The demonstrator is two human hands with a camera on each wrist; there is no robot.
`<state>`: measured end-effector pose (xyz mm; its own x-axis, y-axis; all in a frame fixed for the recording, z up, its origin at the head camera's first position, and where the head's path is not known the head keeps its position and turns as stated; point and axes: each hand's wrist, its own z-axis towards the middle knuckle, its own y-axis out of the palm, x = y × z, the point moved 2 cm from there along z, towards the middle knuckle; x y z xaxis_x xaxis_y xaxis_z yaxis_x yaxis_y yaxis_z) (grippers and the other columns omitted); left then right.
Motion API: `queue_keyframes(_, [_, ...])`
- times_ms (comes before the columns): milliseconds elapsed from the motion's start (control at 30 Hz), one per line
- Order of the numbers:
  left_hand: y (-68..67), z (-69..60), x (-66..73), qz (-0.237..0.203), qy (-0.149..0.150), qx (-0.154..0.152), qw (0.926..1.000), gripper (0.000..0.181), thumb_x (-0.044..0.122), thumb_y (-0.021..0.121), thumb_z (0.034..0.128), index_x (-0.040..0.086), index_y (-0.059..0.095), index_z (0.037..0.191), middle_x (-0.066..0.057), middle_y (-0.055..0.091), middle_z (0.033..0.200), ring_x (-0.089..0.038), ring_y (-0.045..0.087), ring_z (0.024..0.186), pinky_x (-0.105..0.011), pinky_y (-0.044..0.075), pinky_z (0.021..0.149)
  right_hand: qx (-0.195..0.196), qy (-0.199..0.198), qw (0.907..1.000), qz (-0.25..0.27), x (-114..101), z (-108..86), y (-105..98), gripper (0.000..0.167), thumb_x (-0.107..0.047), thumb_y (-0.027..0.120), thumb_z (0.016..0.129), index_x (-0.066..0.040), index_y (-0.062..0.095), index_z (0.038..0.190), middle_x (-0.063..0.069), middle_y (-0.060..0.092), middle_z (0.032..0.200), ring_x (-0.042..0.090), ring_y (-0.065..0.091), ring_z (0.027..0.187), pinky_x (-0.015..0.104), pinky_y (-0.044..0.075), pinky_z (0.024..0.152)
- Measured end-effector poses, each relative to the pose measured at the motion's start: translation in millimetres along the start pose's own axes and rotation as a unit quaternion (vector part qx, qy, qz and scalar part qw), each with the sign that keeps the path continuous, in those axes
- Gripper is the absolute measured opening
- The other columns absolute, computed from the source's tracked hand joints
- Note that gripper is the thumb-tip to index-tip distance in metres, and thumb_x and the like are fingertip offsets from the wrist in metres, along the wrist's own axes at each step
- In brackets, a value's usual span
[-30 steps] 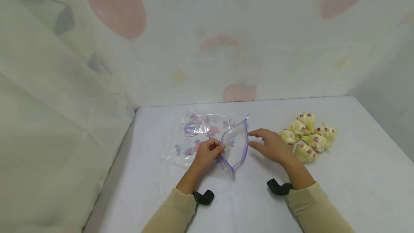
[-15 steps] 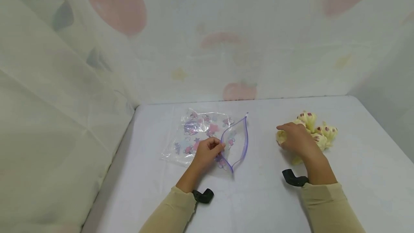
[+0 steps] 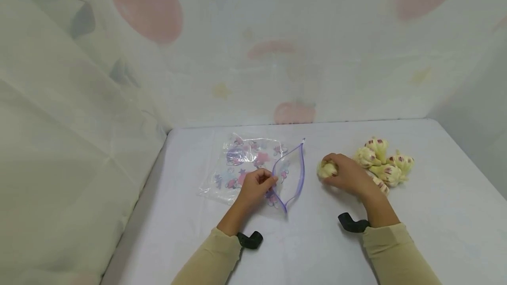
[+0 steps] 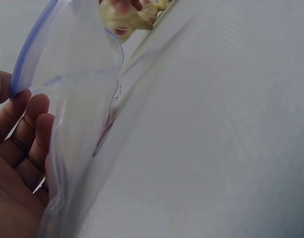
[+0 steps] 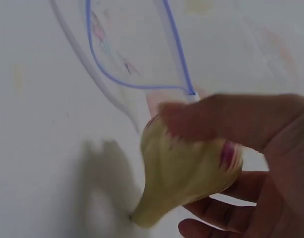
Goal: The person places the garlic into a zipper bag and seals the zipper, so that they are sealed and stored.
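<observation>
A clear zip bag [image 3: 247, 157] printed with pink and purple figures lies on the table, its purple-edged mouth spread apart toward the right. My left hand [image 3: 255, 187] pinches the near-left edge of that mouth between thumb and index finger; the left wrist view shows the purple strip [image 4: 33, 42] in this pinch. Right of the mouth, my right hand [image 3: 348, 175] grips a garlic bulb [image 3: 327, 169], pale with purple-red marks. In the right wrist view, thumb and fingers close round the garlic bulb [image 5: 184, 166], stem pointing down, above its shadow.
Several more garlic bulbs [image 3: 388, 173] sit in a cluster on the right of the white table [image 3: 301, 250]. A patterned curtain [image 3: 222, 47] stands along the back edge, and another cloth [image 3: 79, 144] hangs at the left. A slider [image 3: 303, 140] sits at the mouth's far corner.
My right hand went from beside the bag's mouth to the cluster, took hold of a garlic bulb and brought it left toward the bag. The left hand keeps its pinch in place.
</observation>
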<state>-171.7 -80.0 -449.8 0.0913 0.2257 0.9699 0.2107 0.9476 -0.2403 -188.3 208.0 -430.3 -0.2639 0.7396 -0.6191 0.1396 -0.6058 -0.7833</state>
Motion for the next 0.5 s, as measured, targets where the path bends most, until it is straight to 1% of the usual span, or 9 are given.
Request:
queue_keyframes(100, [0.9, -1.1, 2.2, 0.003, -0.005, 0.001, 1.0000, 0.014, 0.011, 0.068, 0.0926, -0.002, 0.067, 0.087, -0.021, 0.066, 0.080, -0.022, 0.057, 0.068, -0.017, 0.048, 0.059, 0.011, 0.013, 0.9989, 0.045, -3.2, -0.4, 0.2, 0.046, -0.022, 0.078, 0.082, -0.013, 0.055, 0.121, 0.011, 0.062, 0.103, 0.023, 0.054, 0.085, 0.036, 0.044, 0.069])
queue_keyframes(167, [1.4, -1.5, 3.5, 0.004, -0.007, 0.002, 1.0000, 0.014, 0.010, 0.068, 0.0924, -0.002, 0.067, 0.087, -0.023, 0.066, 0.081, -0.021, 0.057, 0.068, -0.017, 0.048, 0.059, 0.022, 0.018, 0.9963, 0.081, -5.7, 0.1, 1.4, 0.051, -0.025, 0.077, 0.084, -0.016, 0.051, 0.128, 0.013, 0.061, 0.111, 0.023, 0.056, 0.086, 0.033, 0.045, 0.068])
queue_keyframes(233, [1.9, -1.7, 4.6, 0.003, -0.006, 0.001, 1.0000, 0.013, 0.010, 0.067, 0.0923, -0.002, 0.067, 0.087, -0.024, 0.066, 0.081, -0.021, 0.057, 0.068, -0.017, 0.047, 0.059, 0.027, 0.022, 0.9900, 0.137, -8.6, 1.2, 4.2, 0.054, -0.025, 0.075, 0.087, -0.019, 0.048, 0.133, 0.015, 0.057, 0.125, 0.025, 0.059, 0.092, 0.031, 0.047, 0.070])
queue_keyframes(300, [2.0, -1.8, 5.5, 0.003, -0.004, 0.001, 1.0000, 0.013, 0.009, 0.068, 0.0921, -0.002, 0.067, 0.087, -0.023, 0.066, 0.080, -0.024, 0.056, 0.068, -0.017, 0.047, 0.059, 0.024, 0.018, 0.9798, 0.198, -13.5, 2.8, 8.7, 0.056, -0.023, 0.074, 0.088, -0.019, 0.047, 0.137, 0.015, 0.051, 0.136, 0.027, 0.061, 0.099, 0.031, 0.050, 0.073])
queue_keyframes(333, [2.1, -2.0, 5.9, 0.003, -0.004, 0.000, 1.0000, 0.013, 0.009, 0.068, 0.0919, -0.002, 0.067, 0.087, -0.021, 0.066, 0.079, -0.026, 0.057, 0.068, -0.017, 0.046, 0.058, 0.022, 0.015, 0.9754, 0.219, -15.8, 3.9, 11.9, 0.056, -0.023, 0.074, 0.089, -0.019, 0.048, 0.138, 0.014, 0.049, 0.140, 0.027, 0.060, 0.103, 0.030, 0.051, 0.075])
queue_keyframes(367, [2.2, -1.9, 6.0, 0.004, -0.003, -0.001, 1.0000, 0.013, 0.009, 0.068, 0.0919, -0.002, 0.067, 0.087, -0.020, 0.066, 0.077, -0.028, 0.057, 0.068, -0.017, 0.046, 0.058, 0.018, 0.013, 0.9709, 0.238, -17.9, 5.3, 16.0, 0.055, -0.022, 0.074, 0.088, -0.018, 0.049, 0.137, 0.013, 0.049, 0.139, 0.027, 0.060, 0.104, 0.029, 0.051, 0.077])
queue_keyframes(433, [2.6, -1.9, 6.0, 0.007, -0.005, -0.003, 1.0000, 0.013, 0.010, 0.068, 0.0918, -0.002, 0.067, 0.087, -0.016, 0.065, 0.075, -0.032, 0.059, 0.070, -0.017, 0.046, 0.058, 0.015, 0.004, 0.9677, 0.252, -22.5, 7.9, 24.9, 0.052, -0.024, 0.076, 0.087, -0.017, 0.052, 0.133, 0.011, 0.053, 0.135, 0.025, 0.058, 0.105, 0.030, 0.051, 0.082])
queue_keyframes(500, [3.3, -2.2, 5.1, 0.011, -0.007, -0.007, 0.9999, 0.013, 0.010, 0.068, 0.0920, -0.001, 0.066, 0.087, -0.014, 0.065, 0.075, -0.039, 0.060, 0.073, -0.017, 0.045, 0.059, 0.013, -0.001, 0.9679, 0.251, -26.1, 10.1, 35.1, 0.050, -0.025, 0.078, 0.085, -0.016, 0.053, 0.128, 0.009, 0.056, 0.130, 0.024, 0.058, 0.105, 0.032, 0.052, 0.086])
